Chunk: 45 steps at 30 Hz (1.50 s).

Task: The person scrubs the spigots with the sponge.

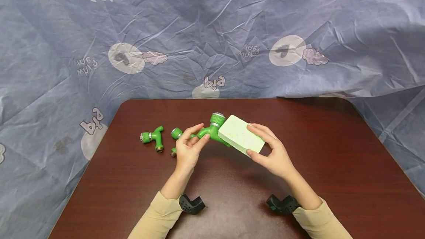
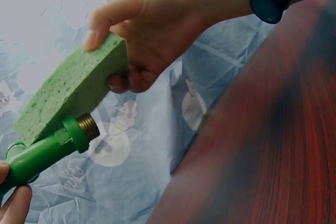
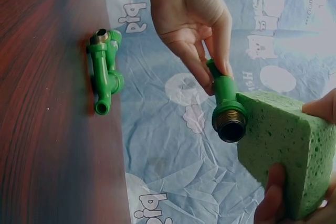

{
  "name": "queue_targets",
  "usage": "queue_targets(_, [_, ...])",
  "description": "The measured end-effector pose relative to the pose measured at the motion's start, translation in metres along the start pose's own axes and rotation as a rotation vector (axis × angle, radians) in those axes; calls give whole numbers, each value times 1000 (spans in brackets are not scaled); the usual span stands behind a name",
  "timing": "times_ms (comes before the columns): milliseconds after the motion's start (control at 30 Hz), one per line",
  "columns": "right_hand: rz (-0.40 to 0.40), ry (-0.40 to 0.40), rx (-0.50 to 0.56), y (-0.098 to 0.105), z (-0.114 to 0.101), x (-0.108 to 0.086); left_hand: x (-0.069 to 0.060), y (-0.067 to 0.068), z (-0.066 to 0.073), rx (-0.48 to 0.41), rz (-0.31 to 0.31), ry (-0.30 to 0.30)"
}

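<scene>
My left hand (image 1: 187, 151) pinches a green tap (image 1: 212, 131) by its spout, holding it above the table. The tap has a ribbed green knob with a silvery cap, and its brass-coloured threaded end (image 2: 89, 126) shows in the left wrist view. A pale green, porous sponge (image 1: 240, 135) is gripped between the thumb and fingers of my right hand (image 1: 277, 156). In the right wrist view, the sponge (image 3: 278, 145) lies up against the tap's body (image 3: 226, 90), next to the thread. The sponge hides part of the tap from the head view.
Another green tap (image 1: 156, 138) lies on the left of the dark red-brown table (image 1: 315, 150). Behind my left hand is one more green tap (image 1: 176, 133), partly hidden. A blue printed cloth (image 1: 186, 21) hangs behind the table. Black wrist cameras sit on both forearms.
</scene>
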State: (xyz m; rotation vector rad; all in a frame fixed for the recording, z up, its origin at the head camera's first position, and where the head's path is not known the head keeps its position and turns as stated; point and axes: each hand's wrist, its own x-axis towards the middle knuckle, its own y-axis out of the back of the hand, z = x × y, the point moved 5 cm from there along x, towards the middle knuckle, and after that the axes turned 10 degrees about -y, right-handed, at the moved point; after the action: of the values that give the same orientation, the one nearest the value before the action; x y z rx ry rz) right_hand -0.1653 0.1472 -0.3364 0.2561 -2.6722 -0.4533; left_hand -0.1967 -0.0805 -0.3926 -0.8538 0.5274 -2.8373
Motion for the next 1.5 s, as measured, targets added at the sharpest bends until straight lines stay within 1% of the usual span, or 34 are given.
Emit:
queue_targets(67, [15,-19,-43,1,2,0,0,1,1,24,4,-28])
queue_targets(167, [80,-60,-111,6,14,1,1,3,2,56,22,-54])
queue_targets(267, [126,-104,-142,8,28,0,0,4,2,56,38,-37])
queue_targets(400, [111,-130,-113,4,39,0,0,3,1,34,43,-6])
queue_targets(533, [104,-135,-83,-1,41,-1,-1,0,0,-5,19,19])
queue_targets(600, [112,-130,-73,-2,40,-1,-2,-1,-2,-23,1,44])
queue_targets(667, [111,-124,-78,-3,28,-2,-3,-2,-3,-22,-13,70])
queue_targets(733, [103,-109,-82,-3,16,-2,-4,-3,-4,-16,-14,89])
queue_targets(833, [78,-80,-89,-5,0,-2,-4,-2,-5,7,-1,94])
queue_targets(933, [57,-48,-82,-6,-2,-2,-4,-1,-6,20,11,95])
queue_targets(1067, [49,-35,-80,-7,-3,-2,-3,0,-6,51,6,115])
queue_targets(1200, [49,-27,-88,-7,-2,-2,-3,0,-7,91,-18,150])
queue_targets(1267, [49,-23,-93,-8,4,-2,-3,0,-8,100,-30,170])
queue_targets(1367, [51,-11,-123,-8,17,-2,-4,0,-9,83,-47,191])
queue_targets(1433, [60,-9,-154,-8,26,-2,-4,-1,-9,70,-54,186])
queue_targets(1500, [81,-2,-199,-7,29,-2,-5,-2,-9,68,-62,165])
